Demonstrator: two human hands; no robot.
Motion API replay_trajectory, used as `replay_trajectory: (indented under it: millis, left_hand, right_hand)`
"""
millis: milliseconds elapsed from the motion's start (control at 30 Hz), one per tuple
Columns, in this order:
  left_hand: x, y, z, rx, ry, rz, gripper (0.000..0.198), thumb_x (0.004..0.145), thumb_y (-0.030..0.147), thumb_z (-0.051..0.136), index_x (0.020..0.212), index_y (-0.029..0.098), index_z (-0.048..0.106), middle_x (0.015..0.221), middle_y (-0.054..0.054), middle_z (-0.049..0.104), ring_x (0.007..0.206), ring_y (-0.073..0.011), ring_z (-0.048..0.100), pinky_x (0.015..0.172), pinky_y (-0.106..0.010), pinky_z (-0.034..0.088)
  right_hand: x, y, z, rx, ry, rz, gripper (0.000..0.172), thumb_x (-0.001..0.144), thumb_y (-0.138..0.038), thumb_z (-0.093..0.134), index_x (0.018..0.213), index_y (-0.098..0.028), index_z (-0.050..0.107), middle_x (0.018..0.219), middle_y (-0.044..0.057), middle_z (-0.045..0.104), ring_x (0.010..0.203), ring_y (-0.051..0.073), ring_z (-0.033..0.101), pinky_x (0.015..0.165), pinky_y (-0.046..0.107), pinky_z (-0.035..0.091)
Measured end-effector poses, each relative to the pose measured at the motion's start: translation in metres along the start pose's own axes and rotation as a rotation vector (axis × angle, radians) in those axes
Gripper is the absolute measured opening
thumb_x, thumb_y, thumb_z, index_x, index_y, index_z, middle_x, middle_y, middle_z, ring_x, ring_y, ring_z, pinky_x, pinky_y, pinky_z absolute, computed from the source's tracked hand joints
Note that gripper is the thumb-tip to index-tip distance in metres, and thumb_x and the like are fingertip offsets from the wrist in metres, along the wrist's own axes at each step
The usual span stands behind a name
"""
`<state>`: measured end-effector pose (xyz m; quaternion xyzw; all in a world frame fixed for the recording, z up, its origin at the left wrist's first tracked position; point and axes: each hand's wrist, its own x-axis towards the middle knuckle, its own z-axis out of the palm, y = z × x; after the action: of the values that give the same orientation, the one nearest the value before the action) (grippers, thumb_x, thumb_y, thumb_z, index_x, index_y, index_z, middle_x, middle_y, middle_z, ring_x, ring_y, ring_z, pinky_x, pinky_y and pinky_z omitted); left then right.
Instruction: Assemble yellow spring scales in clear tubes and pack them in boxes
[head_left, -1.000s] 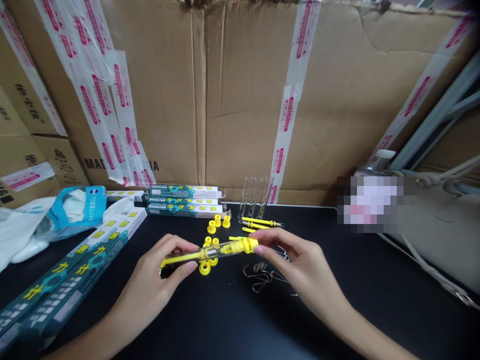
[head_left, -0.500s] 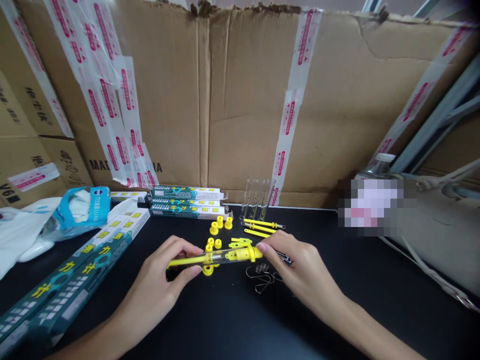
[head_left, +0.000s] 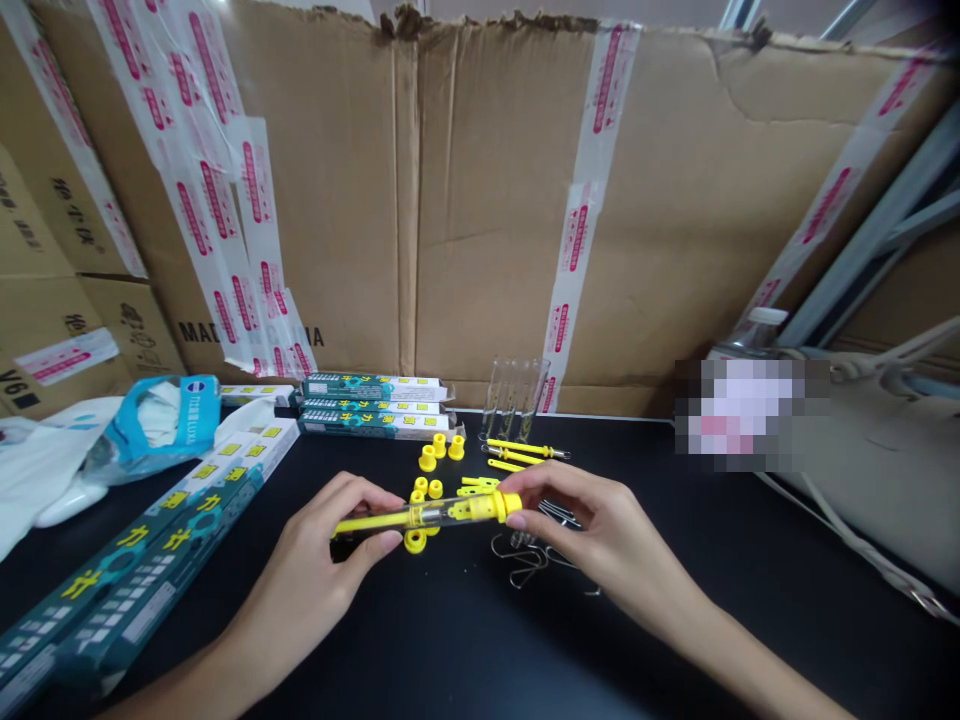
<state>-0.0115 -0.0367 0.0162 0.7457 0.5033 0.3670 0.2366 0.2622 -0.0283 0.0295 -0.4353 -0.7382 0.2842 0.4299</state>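
Observation:
A clear tubular spring scale [head_left: 442,513] lies nearly level between my hands, with a yellow rod and a metal part inside it. My left hand [head_left: 319,545] grips the tube's left end between thumb and fingers. At the right end, the thumb and fingertips of my right hand [head_left: 592,515] pinch the yellow end cap [head_left: 508,506], which sits against the tube mouth. Small yellow caps [head_left: 427,458] stand behind the tube, several of them partly hidden by it. Yellow rods with metal ends [head_left: 525,450] lie beyond my right hand, and wire hooks [head_left: 529,565] lie below it.
Clear empty tubes [head_left: 514,400] stand upright at the back. Printed green-and-white boxes [head_left: 375,405] are stacked behind, and longer ones [head_left: 172,540] lie along the left. A blue-and-white packet [head_left: 165,415] sits at left. A beige bag [head_left: 877,470] and a cardboard wall [head_left: 487,220] border the black table.
The yellow cap has moved slightly left, closer onto the tube's right end. My right fingers have shifted their pinch on it, uncovering more hooks. My left hand has barely moved.

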Motion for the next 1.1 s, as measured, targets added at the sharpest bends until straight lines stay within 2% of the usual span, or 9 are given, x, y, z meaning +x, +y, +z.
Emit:
replay_trajectory:
  millis: [200, 400, 667, 1100]
  left_hand:
    - [-0.0013, -0.0006, 0.0020, -0.018, 0.022, 0.008, 0.009, 0.089, 0.029, 0.059, 0.095, 0.026, 0.066, 0.096, 0.000, 0.066, 0.092, -0.0217, 0.066, 0.078, -0.032, 0.050]
    - [-0.0015, -0.0015, 0.0009, -0.018, 0.013, 0.005, 0.009, 0.090, 0.030, 0.059, 0.095, 0.026, 0.066, 0.097, 0.000, 0.066, 0.093, -0.0219, 0.066, 0.080, -0.033, 0.050]
    - [-0.0020, -0.0011, 0.0008, -0.024, 0.017, 0.010, 0.009, 0.089, 0.030, 0.060, 0.095, 0.026, 0.066, 0.097, 0.000, 0.066, 0.093, -0.0219, 0.066, 0.081, -0.033, 0.051]
    - [-0.0009, -0.0013, 0.0020, -0.024, 0.039, 0.011, 0.008, 0.088, 0.029, 0.061, 0.093, 0.026, 0.066, 0.094, 0.000, 0.066, 0.090, -0.0207, 0.066, 0.078, -0.031, 0.050]
  right_hand:
    - [-0.0020, -0.0023, -0.0001, -0.026, 0.010, 0.026, 0.016, 0.089, -0.036, 0.071, 0.098, -0.024, 0.076, 0.088, 0.001, 0.077, 0.078, 0.019, 0.069, 0.074, 0.030, 0.052]
    - [-0.0037, -0.0035, -0.0015, -0.090, 0.006, 0.029, 0.017, 0.092, -0.036, 0.066, 0.097, -0.025, 0.078, 0.096, 0.002, 0.079, 0.089, 0.021, 0.072, 0.080, 0.031, 0.051]
    - [-0.0023, 0.0011, 0.0013, 0.137, 0.027, 0.107, 0.019, 0.082, -0.035, 0.077, 0.097, -0.024, 0.075, 0.091, 0.002, 0.076, 0.082, 0.020, 0.070, 0.080, 0.032, 0.054]
    - [-0.0039, 0.0014, 0.0052, 0.254, 0.070, 0.100, 0.011, 0.078, -0.027, 0.080, 0.087, -0.024, 0.075, 0.095, 0.002, 0.071, 0.086, 0.018, 0.068, 0.080, 0.029, 0.055]
